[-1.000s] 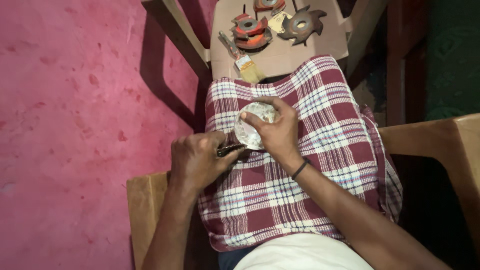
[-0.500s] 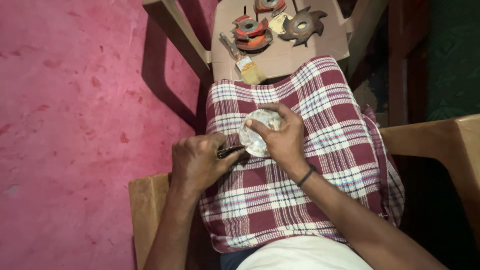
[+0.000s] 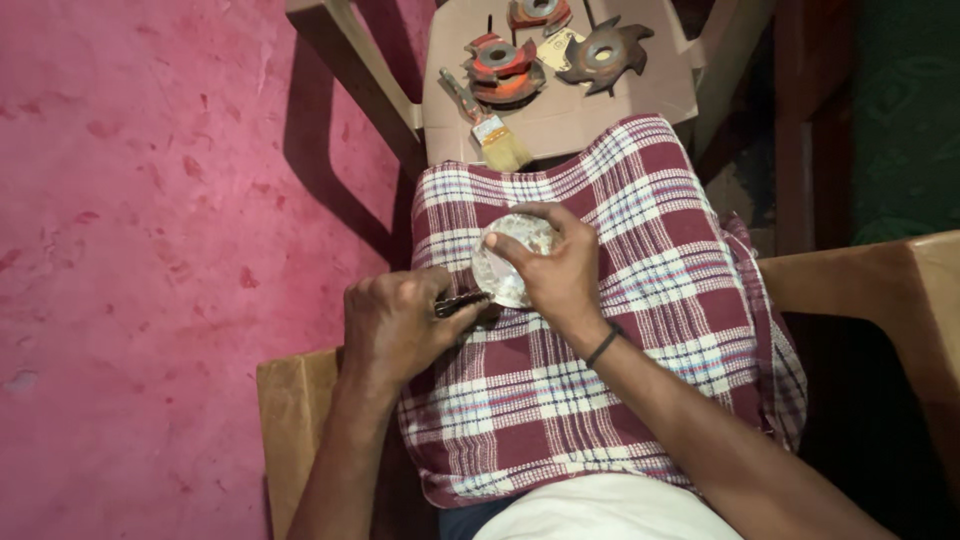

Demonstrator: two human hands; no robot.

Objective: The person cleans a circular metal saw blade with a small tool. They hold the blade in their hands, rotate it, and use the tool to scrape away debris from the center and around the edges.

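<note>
Pale round disc (image 3: 505,262) is held over the lap on a maroon checked cloth (image 3: 600,400), grasped in the grip of the right hand (image 3: 555,270). A dark slim tool (image 3: 458,303) is clenched in the left hand (image 3: 395,330), its tip touching the disc's edge. A paintbrush (image 3: 490,125) and toothed cutters (image 3: 600,55) lie on the chair (image 3: 560,120) ahead.

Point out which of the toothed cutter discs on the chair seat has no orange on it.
The dark grey-brown cutter at the right of the chair seat. The two cutters left of it and the one at the top edge show orange-red paint.
</note>
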